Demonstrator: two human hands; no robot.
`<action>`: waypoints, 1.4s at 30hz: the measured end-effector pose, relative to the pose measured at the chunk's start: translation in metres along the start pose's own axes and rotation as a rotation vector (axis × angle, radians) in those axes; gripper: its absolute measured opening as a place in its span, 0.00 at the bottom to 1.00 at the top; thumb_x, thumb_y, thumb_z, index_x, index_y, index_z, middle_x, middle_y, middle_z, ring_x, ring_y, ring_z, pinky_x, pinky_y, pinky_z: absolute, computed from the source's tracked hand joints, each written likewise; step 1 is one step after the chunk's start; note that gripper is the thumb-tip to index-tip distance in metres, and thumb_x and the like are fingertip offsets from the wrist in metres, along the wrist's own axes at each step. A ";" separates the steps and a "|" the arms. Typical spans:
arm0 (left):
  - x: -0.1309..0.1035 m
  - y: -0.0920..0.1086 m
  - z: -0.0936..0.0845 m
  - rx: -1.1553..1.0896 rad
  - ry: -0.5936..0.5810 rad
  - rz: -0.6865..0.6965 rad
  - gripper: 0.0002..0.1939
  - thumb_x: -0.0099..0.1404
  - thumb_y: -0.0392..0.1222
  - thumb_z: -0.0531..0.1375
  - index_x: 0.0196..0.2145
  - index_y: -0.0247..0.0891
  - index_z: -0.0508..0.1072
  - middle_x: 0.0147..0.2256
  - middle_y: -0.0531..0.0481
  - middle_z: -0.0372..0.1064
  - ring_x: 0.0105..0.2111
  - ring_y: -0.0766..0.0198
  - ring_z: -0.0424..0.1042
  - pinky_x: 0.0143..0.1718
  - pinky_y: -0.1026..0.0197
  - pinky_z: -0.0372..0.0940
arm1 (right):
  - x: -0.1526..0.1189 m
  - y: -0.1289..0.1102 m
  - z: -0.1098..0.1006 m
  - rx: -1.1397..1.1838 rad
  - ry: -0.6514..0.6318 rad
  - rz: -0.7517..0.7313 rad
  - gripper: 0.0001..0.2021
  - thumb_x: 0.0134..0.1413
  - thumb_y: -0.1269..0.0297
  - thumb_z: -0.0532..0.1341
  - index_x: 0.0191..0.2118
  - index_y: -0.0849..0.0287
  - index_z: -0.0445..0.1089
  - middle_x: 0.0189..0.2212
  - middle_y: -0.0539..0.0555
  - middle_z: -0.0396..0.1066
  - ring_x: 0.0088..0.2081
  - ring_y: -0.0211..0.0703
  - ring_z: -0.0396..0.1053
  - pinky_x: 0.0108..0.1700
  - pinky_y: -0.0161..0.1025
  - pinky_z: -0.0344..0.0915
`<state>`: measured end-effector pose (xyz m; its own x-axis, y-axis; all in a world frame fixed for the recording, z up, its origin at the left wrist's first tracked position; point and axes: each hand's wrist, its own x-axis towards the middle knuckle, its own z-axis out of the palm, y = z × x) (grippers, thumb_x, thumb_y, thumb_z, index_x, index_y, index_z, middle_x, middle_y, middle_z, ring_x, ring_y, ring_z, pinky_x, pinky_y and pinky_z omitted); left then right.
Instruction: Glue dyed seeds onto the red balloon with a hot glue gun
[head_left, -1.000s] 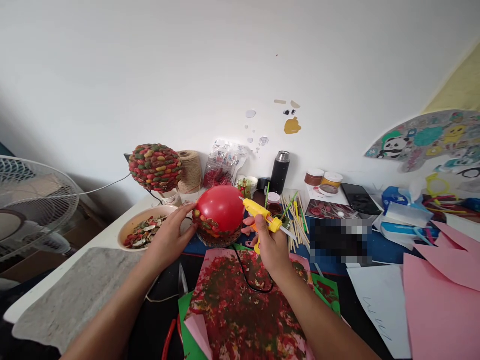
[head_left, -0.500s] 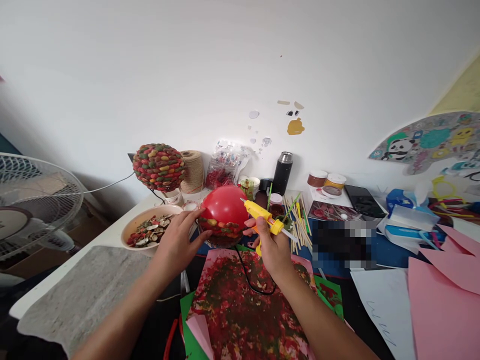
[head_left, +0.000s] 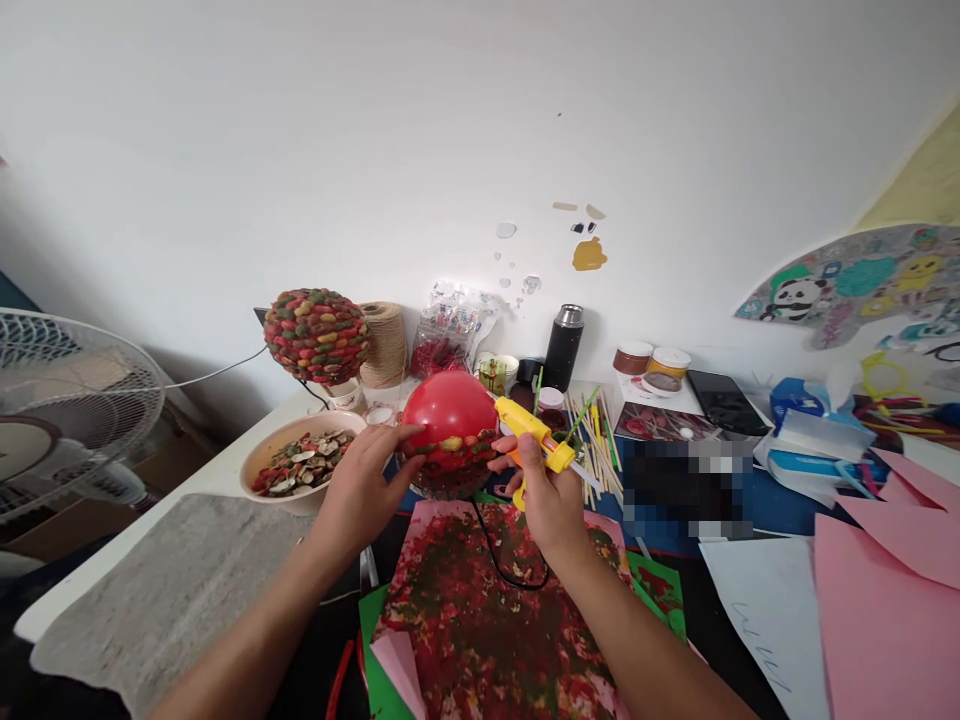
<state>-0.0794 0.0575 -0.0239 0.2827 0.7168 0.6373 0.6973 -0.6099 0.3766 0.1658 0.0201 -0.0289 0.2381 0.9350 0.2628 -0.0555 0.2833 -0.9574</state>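
A red balloon (head_left: 448,402) sits at the middle of the desk in a bowl-like holder, with a band of painted shells (head_left: 457,443) in red, yellow and green around its lower part. On its left side rest the curved fingers and thumb of my left hand (head_left: 367,480), gripping it there. My right hand (head_left: 551,500) is wrapped round a yellow hot glue gun (head_left: 529,425), whose nozzle points up and left close to the balloon's right side. A black cord (head_left: 491,550) loops over the paint-stained pink paper (head_left: 480,610) below.
At left stand a bowl (head_left: 251,470) of shell pieces, a finished shell-covered ball (head_left: 319,335), a twine spool (head_left: 384,345) and a fan (head_left: 67,420). Behind are a black flask (head_left: 564,350) and wooden sticks (head_left: 592,440). A phone (head_left: 726,400) and pink sheets (head_left: 877,620) lie right.
The balloon has turned, so the yellow shell in its band sits further right. My left fingers have shifted slightly on it; the glue gun has moved a little right and down.
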 end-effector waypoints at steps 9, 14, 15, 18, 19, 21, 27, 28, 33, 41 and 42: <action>-0.001 0.024 0.001 -0.055 -0.039 0.170 0.10 0.77 0.41 0.63 0.54 0.43 0.78 0.44 0.46 0.81 0.44 0.53 0.77 0.47 0.53 0.70 | 0.000 0.003 0.001 -0.002 0.011 -0.016 0.36 0.64 0.26 0.60 0.40 0.59 0.83 0.31 0.59 0.83 0.25 0.43 0.76 0.24 0.36 0.70; -0.002 0.026 0.001 -0.073 -0.052 0.167 0.12 0.77 0.40 0.63 0.56 0.43 0.79 0.46 0.45 0.81 0.46 0.53 0.78 0.48 0.54 0.71 | -0.001 0.003 0.001 -0.014 0.008 -0.035 0.35 0.65 0.27 0.60 0.39 0.59 0.82 0.31 0.59 0.82 0.24 0.43 0.76 0.24 0.36 0.69; -0.002 0.026 0.001 -0.081 -0.047 0.162 0.11 0.77 0.40 0.63 0.55 0.43 0.79 0.46 0.45 0.80 0.46 0.53 0.78 0.48 0.54 0.72 | -0.001 0.003 0.001 -0.013 0.007 -0.035 0.35 0.65 0.26 0.60 0.39 0.59 0.82 0.31 0.59 0.82 0.25 0.44 0.77 0.24 0.36 0.69; -0.004 0.025 0.000 -0.108 -0.027 0.131 0.10 0.77 0.40 0.63 0.53 0.43 0.79 0.45 0.46 0.79 0.46 0.55 0.78 0.48 0.55 0.72 | -0.001 0.002 0.001 -0.008 -0.003 -0.025 0.36 0.63 0.25 0.60 0.39 0.59 0.82 0.31 0.59 0.82 0.28 0.46 0.79 0.24 0.35 0.70; -0.004 0.024 -0.002 -0.114 -0.028 0.119 0.10 0.77 0.40 0.63 0.53 0.43 0.80 0.44 0.46 0.79 0.45 0.55 0.78 0.48 0.55 0.72 | -0.001 0.002 0.001 -0.010 -0.007 -0.018 0.36 0.63 0.25 0.60 0.39 0.59 0.82 0.31 0.59 0.82 0.28 0.46 0.79 0.25 0.36 0.70; -0.005 0.023 -0.005 -0.126 -0.032 0.100 0.09 0.77 0.40 0.63 0.52 0.44 0.80 0.43 0.47 0.79 0.44 0.56 0.78 0.48 0.56 0.72 | -0.001 0.003 0.001 -0.018 -0.010 -0.008 0.36 0.63 0.25 0.59 0.40 0.58 0.82 0.29 0.58 0.81 0.26 0.45 0.77 0.25 0.36 0.70; 0.001 0.007 -0.021 -0.053 0.108 -0.035 0.10 0.78 0.44 0.59 0.50 0.42 0.80 0.46 0.45 0.80 0.47 0.54 0.79 0.52 0.53 0.73 | -0.002 0.006 0.001 -0.024 -0.007 0.003 0.36 0.63 0.24 0.60 0.40 0.58 0.81 0.29 0.59 0.82 0.26 0.46 0.77 0.26 0.37 0.71; 0.004 0.002 -0.022 -0.021 0.125 -0.061 0.12 0.78 0.45 0.59 0.51 0.42 0.80 0.48 0.43 0.80 0.50 0.52 0.79 0.55 0.51 0.72 | -0.002 0.006 0.000 -0.034 -0.009 0.004 0.37 0.63 0.24 0.59 0.40 0.58 0.82 0.29 0.59 0.82 0.26 0.46 0.77 0.26 0.37 0.71; 0.018 -0.017 -0.017 0.048 0.011 -0.177 0.22 0.76 0.53 0.57 0.60 0.39 0.75 0.60 0.38 0.78 0.62 0.44 0.75 0.64 0.42 0.68 | -0.002 0.004 0.001 -0.065 -0.013 -0.004 0.36 0.64 0.25 0.59 0.40 0.58 0.82 0.32 0.60 0.83 0.28 0.48 0.79 0.26 0.38 0.72; 0.024 -0.022 -0.007 -0.040 -0.227 -0.397 0.35 0.75 0.65 0.52 0.67 0.37 0.70 0.62 0.35 0.77 0.61 0.42 0.78 0.62 0.41 0.70 | -0.001 0.002 0.001 -0.026 -0.024 -0.015 0.35 0.63 0.25 0.61 0.41 0.58 0.81 0.41 0.63 0.85 0.38 0.56 0.85 0.25 0.38 0.72; 0.023 -0.022 -0.007 -0.058 -0.226 -0.385 0.35 0.75 0.65 0.52 0.66 0.38 0.71 0.62 0.35 0.77 0.60 0.42 0.78 0.62 0.41 0.70 | -0.001 0.002 0.001 -0.033 -0.033 -0.016 0.35 0.63 0.25 0.60 0.41 0.58 0.81 0.42 0.63 0.85 0.38 0.56 0.85 0.25 0.38 0.72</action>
<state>-0.0930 0.0855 -0.0130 0.1510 0.9471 0.2832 0.7437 -0.2976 0.5987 0.1646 0.0202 -0.0309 0.2069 0.9371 0.2812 -0.0198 0.2914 -0.9564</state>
